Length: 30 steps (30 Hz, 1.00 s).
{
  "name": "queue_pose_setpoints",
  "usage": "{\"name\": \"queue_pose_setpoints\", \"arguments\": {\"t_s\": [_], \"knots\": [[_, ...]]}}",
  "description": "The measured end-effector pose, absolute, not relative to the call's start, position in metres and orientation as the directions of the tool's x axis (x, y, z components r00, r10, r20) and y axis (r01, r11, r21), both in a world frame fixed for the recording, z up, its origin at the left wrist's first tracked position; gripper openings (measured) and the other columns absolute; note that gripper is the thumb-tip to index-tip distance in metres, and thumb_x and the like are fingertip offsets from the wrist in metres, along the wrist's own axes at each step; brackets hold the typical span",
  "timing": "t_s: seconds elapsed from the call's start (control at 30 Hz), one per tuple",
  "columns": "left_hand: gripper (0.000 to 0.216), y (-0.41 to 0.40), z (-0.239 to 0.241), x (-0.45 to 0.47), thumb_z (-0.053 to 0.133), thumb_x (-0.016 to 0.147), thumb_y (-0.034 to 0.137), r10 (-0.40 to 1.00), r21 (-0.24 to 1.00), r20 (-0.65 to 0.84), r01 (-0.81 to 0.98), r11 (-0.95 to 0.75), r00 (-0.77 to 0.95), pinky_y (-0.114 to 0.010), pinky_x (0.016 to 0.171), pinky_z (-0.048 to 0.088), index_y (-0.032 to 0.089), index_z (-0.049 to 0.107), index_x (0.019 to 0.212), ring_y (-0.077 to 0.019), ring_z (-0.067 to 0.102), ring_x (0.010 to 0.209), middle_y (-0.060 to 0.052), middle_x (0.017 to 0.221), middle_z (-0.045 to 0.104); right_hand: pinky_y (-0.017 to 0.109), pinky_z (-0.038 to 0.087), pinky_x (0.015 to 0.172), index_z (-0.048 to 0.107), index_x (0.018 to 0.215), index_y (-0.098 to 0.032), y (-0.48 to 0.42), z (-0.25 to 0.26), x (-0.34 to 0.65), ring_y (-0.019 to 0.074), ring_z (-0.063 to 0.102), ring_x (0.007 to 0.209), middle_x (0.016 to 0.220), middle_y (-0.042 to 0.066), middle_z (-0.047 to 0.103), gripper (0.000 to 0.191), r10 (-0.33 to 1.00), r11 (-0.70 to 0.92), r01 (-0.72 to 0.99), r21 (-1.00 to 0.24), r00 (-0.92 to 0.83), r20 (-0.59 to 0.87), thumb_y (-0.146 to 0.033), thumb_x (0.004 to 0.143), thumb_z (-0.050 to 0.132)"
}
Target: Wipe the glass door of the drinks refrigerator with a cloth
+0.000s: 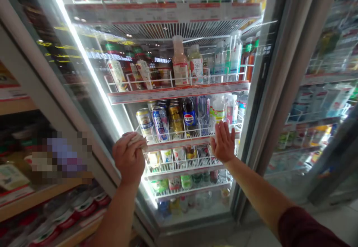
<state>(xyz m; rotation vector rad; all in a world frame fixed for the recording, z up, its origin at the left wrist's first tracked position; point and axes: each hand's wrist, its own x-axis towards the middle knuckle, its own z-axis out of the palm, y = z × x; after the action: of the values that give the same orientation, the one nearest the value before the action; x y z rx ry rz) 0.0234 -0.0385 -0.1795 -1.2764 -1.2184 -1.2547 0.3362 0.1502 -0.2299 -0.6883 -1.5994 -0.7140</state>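
Observation:
A glass-door drinks fridge (240,187) stands before me, lit inside by a bright strip (75,34) along its left side. My left hand (129,161) is closed around a crumpled pale cloth (137,139), held up near the left edge of the glass. To the right, my right hand (223,142) is raised flat with fingers stretched, at the glass in front of some bottles. Whether the palm touches the pane I cannot tell. Behind the glass, between the hands, are cans (160,123) and a dark Pepsi bottle (189,114).
Several wire shelves with price strips (179,92) hold bottles and cans. On the left, wooden shelves (41,195) carry packaged goods, partly pixelated. Another glass-fronted cooler (316,120) stands at the right beyond the metal door frame (282,72). Reflections lie across the glass.

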Motion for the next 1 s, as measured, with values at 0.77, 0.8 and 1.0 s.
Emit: {"name": "queue_pose_setpoints", "arguments": {"t_s": [0.77, 0.8, 1.0], "knots": [[0.027, -0.016, -0.214, 0.070, 0.058, 0.091, 0.009, 0.081, 0.111, 0.992, 0.985, -0.130, -0.101, -0.053, 0.112, 0.045, 0.025, 0.079, 0.086, -0.0271, 0.061, 0.122, -0.008, 0.117, 0.068, 0.053, 0.018, 0.138, 0.013, 0.176, -0.017, 0.151, -0.230, 0.335, 0.0295, 0.041, 0.163, 0.173, 0.017, 0.045, 0.077, 0.038, 0.622, 0.779, 0.083, -0.136, 0.990, -0.031, 0.108, 0.047], [0.028, -0.014, -0.201, 0.068, 0.057, 0.091, 0.009, 0.069, 0.124, 0.991, 0.982, -0.145, -0.115, -0.055, 0.115, 0.044, 0.025, 0.079, 0.088, -0.0276, 0.061, 0.123, -0.008, 0.118, 0.068, 0.052, 0.017, 0.138, 0.014, 0.176, -0.017, 0.151, -0.229, 0.335, 0.0291, 0.040, 0.163, 0.173, 0.017, 0.045, 0.077, 0.035, 0.621, 0.779, 0.084, -0.135, 0.990, -0.031, 0.108, 0.048], [0.043, -0.003, -0.169, 0.079, 0.053, 0.095, 0.007, 0.022, 0.090, 0.996, 0.972, -0.218, -0.087, -0.058, 0.128, 0.040, 0.027, 0.075, 0.126, -0.0292, 0.050, 0.149, -0.011, 0.149, 0.061, 0.049, 0.014, 0.139, 0.014, 0.176, -0.017, 0.150, -0.228, 0.336, 0.0264, 0.035, 0.166, 0.173, 0.016, 0.045, 0.078, 0.019, 0.632, 0.770, 0.088, -0.130, 0.991, -0.028, 0.107, 0.050]]}}
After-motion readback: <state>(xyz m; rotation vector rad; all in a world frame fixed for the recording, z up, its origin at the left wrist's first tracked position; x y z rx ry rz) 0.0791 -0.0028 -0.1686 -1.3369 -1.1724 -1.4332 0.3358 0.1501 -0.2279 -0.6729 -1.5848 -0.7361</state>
